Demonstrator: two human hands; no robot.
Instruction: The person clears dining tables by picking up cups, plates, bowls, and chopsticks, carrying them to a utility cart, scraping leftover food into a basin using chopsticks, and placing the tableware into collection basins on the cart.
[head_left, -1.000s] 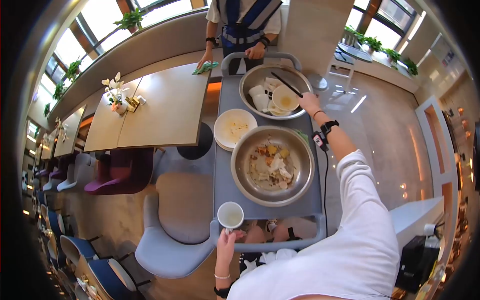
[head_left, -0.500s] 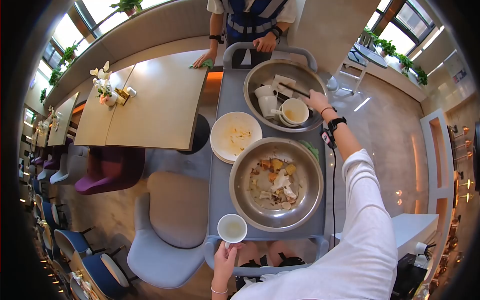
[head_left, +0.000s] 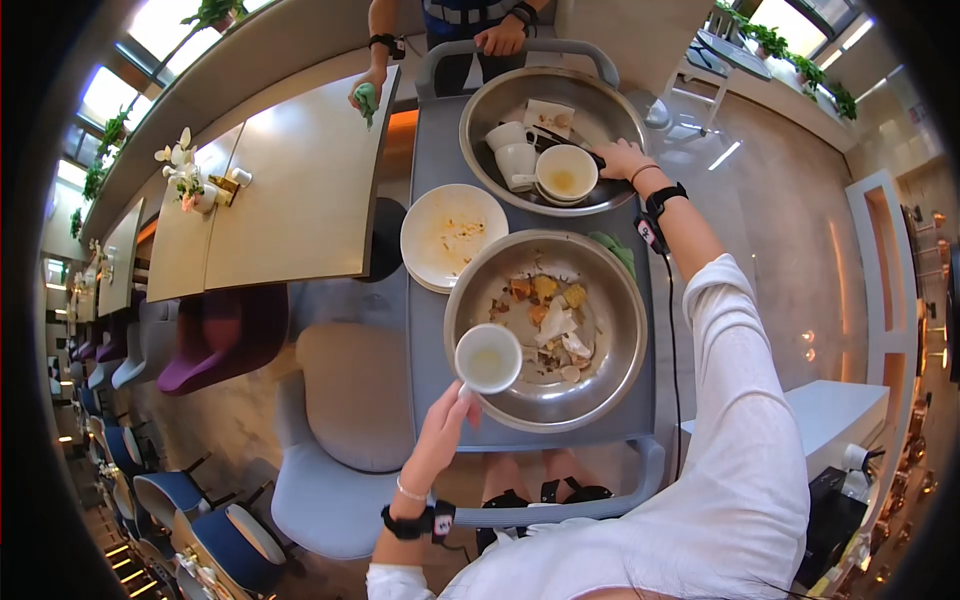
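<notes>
My left hand (head_left: 440, 430) grips a white cup (head_left: 489, 340) by its handle. The cup holds a little pale liquid and hangs over the near left rim of a steel basin (head_left: 625, 375) with food scraps and crumpled tissue (head_left: 556, 320). Inside the farther steel basin (head_left: 610, 100), my right hand (head_left: 622, 160) has its fingers closed around the end of a dark, thin utensil (head_left: 548, 134), whose exact kind I cannot make out. Left of that hand are a white cup with yellowish liquid (head_left: 566, 172), stacked on another dish, and other white cups (head_left: 514, 155).
Stacked plates with food remains (head_left: 430, 230) stand on the grey cart (head_left: 425, 330), left of the basins. Across the cart, another person's hand (head_left: 370, 82) holds a green cloth (head_left: 366, 103) over a table (head_left: 290, 200). A grey chair (head_left: 340, 500) stands close on the left.
My left hand has carried the cup up and rightward, from the cart's corner to above the near basin. My right hand has lowered the utensil among the dishes. The other person's cloth has lifted.
</notes>
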